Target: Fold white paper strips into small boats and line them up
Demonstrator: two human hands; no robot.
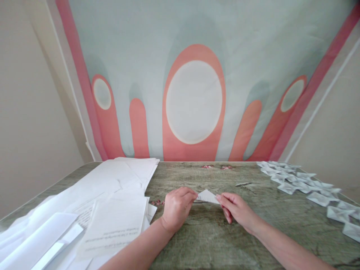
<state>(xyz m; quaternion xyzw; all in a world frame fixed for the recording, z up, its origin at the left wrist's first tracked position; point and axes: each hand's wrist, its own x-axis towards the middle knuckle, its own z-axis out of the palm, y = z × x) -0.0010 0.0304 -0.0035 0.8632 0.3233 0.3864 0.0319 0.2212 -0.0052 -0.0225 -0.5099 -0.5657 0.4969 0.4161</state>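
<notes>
A small folded piece of white paper point(207, 195), peaked like a triangle, is held up between my two hands just above the table. My left hand point(178, 206) pinches its left corner between thumb and fingers. At the opposite corner, my right hand point(236, 210) grips the paper with thumb and forefinger, the other fingers curled below. The paper's lower edge runs roughly level between the two grips.
Loose white sheets point(112, 225), some printed, are heaped along the left side of the wood-patterned table point(191, 243). Folded white paper pieces point(298, 183) lie in rows at the right edge. Behind stands a patterned backdrop point(194, 101) in grey-green and coral.
</notes>
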